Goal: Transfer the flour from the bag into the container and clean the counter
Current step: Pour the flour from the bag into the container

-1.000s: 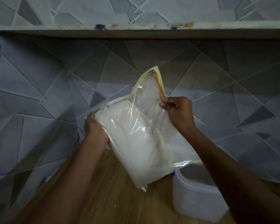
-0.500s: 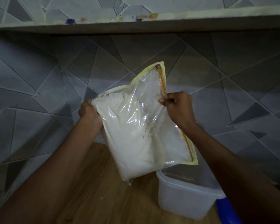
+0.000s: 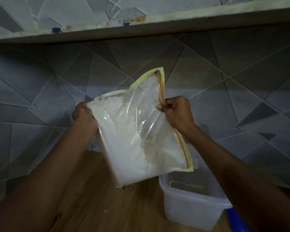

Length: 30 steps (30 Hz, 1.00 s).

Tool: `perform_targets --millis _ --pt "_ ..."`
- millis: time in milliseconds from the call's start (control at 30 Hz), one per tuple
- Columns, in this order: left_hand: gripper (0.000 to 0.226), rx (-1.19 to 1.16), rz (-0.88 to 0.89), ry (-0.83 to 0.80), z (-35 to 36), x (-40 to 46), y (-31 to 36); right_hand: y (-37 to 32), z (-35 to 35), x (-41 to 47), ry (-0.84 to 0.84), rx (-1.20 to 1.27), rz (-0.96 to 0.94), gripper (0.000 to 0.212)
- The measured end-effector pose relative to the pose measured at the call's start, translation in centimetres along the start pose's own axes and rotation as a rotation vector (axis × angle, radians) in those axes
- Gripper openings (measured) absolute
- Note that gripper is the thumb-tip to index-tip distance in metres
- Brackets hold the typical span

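Two hands hold the bag (image 3: 136, 141) in the air above the counter (image 3: 94, 201), its lower right corner hanging over the far left rim of the container (image 3: 191, 208). The left hand (image 3: 83, 114) grips the bag's left edge from behind, so its fingers are mostly hidden. The right hand (image 3: 177, 113) is clenched in a pinch on the orange zip strip (image 3: 161, 96) halfway along the right edge.

Over the last second the bag has turned. Its bottom corner, which pointed down at the counter, has swung left, and the zipped edge now runs steeply down toward the container. The flour (image 3: 134, 156) has slumped across the lower half and reaches the right seam, where before it sat mainly to the left. The container has also come further into sight.

That suggests the pour is being lined up and has not begun. The zip looks closed below the right hand; whether it is parted above the pinch cannot be told from here.

The container's right side is cut off by the right forearm, and its inside is dim, so any flour in it cannot be judged. A blue thing (image 3: 236, 220) beside it, at the lower edge, is too cropped to name. The shelf (image 3: 141, 29) above is blurred.
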State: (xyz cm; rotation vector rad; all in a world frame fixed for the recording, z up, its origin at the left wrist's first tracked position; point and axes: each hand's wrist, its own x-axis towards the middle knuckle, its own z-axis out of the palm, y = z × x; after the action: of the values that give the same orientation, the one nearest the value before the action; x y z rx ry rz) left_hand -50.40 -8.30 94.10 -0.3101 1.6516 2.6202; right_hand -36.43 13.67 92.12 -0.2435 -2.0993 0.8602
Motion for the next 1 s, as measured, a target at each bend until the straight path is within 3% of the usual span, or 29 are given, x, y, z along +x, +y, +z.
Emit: perform_targets --millis 167,267,367,433,533,633,900,1000 --pt "0.030 -0.082 -0.024 -0.020 0.1 1.3 0.6 -0.4 0.7 0.0 0.018 -0.016 0.001 0.053" --pt "0.022 -0.014 -0.022 -0.021 1.2 1.4 1.1 -0.6 0.7 0.0 0.019 -0.039 -0.019 0.055" --pt "0.033 -0.021 -0.025 -0.035 2.1 2.0 1.6 -0.4 1.1 -0.2 0.065 -0.056 0.033 0.041" --pt "0.031 -0.050 -0.062 -0.096 2.4 2.1 2.0 -0.6 1.2 -0.4 0.094 -0.057 0.065 0.039" --pt "0.032 -0.106 -0.082 -0.057 2.7 2.2 1.7 -0.8 1.1 -0.7 0.100 -0.062 0.084 0.039" --pt "0.021 -0.107 -0.053 -0.052 3.2 2.3 1.3 -0.9 0.7 -0.8 0.105 -0.073 0.110 0.041" --pt "0.036 -0.061 -0.043 -0.046 4.2 4.2 0.4 -0.5 -0.1 -1.0 0.081 -0.103 0.166 0.029" --pt "0.040 -0.038 -0.030 -0.033 4.7 4.2 0.3 -0.2 -0.2 -1.2 0.166 -0.065 0.214 0.032"
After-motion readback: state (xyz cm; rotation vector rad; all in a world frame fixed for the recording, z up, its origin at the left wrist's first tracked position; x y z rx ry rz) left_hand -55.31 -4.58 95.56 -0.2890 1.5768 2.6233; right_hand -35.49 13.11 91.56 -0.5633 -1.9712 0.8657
